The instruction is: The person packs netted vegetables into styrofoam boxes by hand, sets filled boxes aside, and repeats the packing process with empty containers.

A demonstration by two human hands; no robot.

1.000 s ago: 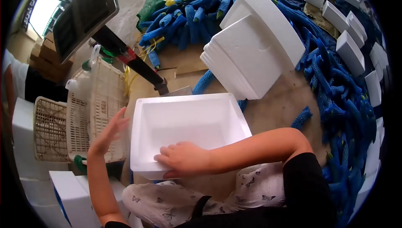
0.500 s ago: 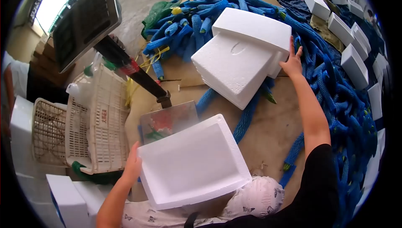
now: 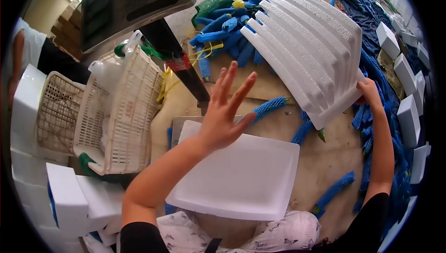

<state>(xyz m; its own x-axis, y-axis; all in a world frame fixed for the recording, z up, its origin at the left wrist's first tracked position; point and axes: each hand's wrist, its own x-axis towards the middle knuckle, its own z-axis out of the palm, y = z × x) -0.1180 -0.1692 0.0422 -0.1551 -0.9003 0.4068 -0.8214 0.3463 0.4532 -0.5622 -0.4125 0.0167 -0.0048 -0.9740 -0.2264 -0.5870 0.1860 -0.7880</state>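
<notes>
My right hand (image 3: 370,94) grips the lower right edge of a tilted stack of white foam lids (image 3: 309,53), its fingers partly hidden behind them. My left hand (image 3: 225,113) is in the air with the fingers spread and nothing in it. It is over the far rim of an open white foam box (image 3: 237,178), whose bare inside faces up. The box lies in front of my knees, partly covering the platform of a scale (image 3: 186,125). I cannot tell whether the left hand touches the rim.
The scale's display (image 3: 139,9) leans in on a black post. White plastic crates (image 3: 130,113) stand at left, near more foam boxes (image 3: 67,197). Blue-netted long green vegetables (image 3: 269,109) lie on the floor and in heaps. Foam boxes (image 3: 406,74) line the right. Another person's arm (image 3: 17,55) shows at far left.
My left hand has let go of the foam box's left side and risen over its far rim. The stack of lids has tipped up, its layered edges now facing me, with my right hand on it.
</notes>
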